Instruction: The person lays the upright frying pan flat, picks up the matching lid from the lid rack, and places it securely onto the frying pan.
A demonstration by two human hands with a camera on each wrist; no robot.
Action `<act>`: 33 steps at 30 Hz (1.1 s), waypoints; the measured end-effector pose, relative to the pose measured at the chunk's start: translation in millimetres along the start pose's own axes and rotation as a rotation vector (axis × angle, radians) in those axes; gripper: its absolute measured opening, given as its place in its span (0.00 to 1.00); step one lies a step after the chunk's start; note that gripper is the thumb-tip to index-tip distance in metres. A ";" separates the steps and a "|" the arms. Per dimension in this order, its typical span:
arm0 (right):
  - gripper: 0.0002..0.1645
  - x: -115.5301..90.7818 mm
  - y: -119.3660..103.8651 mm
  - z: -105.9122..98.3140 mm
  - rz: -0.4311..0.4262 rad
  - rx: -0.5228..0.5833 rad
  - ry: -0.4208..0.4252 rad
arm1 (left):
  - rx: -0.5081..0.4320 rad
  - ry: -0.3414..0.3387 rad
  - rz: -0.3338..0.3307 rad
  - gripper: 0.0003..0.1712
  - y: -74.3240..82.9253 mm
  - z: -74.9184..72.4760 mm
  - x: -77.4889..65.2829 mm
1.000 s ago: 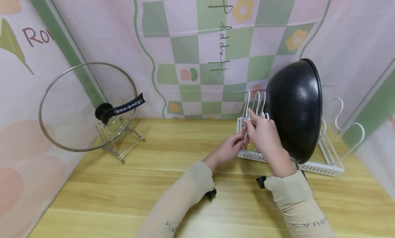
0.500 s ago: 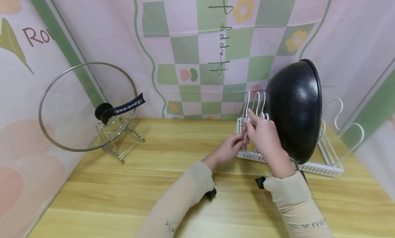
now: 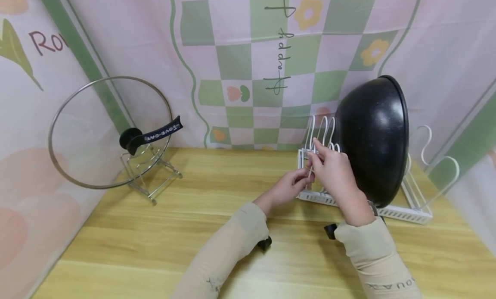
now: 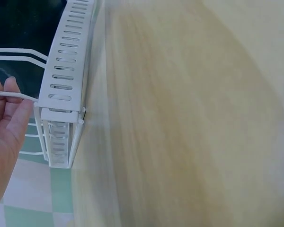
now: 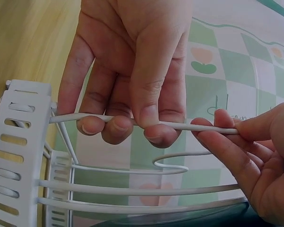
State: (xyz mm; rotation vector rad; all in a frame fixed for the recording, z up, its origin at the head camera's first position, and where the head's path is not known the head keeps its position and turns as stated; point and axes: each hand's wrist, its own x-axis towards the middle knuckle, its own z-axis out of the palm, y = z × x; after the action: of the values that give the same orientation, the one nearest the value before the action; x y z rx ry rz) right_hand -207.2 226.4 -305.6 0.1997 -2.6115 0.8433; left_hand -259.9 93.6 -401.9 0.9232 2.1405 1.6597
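Both hands are at the left end of a long white wire rack (image 3: 317, 197) with a slotted base. My left hand (image 3: 288, 187) pinches one upright wire divider (image 5: 187, 126) low down, near the base, thumb on one side and fingertips on the other. Higher on that same wire, my right hand (image 3: 337, 167) pinches it between thumb and fingers. In the right wrist view the two hands sit side by side along the wire, a small gap between them. Just right of the right hand, a large black wok (image 3: 368, 139) stands on its side in the rack.
At the left of the wooden table (image 3: 162, 243), a clear glass lid (image 3: 87, 131) with a black handle (image 3: 155, 135) leans upright on a small metal wire stand (image 3: 166, 187). A patterned cloth (image 3: 232, 62) hangs behind. More curved white dividers (image 3: 451, 165) rise at the rack's right end.
The head view has shifted slightly. Both hands keep their pinch on the wire divider in nearly the same place; the wok and the lid stay where they were.
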 end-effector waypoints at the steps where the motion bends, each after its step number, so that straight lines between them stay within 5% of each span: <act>1: 0.28 -0.4 0.1 -0.4 0.001 -0.001 -0.001 | 0.002 -0.001 0.001 0.12 0.5 0.3 -0.2; 33: 0.25 -0.2 -2.4 9.0 -0.032 -0.050 0.100 | 0.053 -0.007 0.000 0.20 -0.4 -1.4 0.2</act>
State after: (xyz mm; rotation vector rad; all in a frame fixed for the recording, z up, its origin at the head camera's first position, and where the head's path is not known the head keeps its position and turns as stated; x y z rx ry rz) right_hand -209.3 219.2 -311.1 0.1804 -2.5267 0.7571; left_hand -261.0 92.5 -401.8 0.9428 2.1900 1.6049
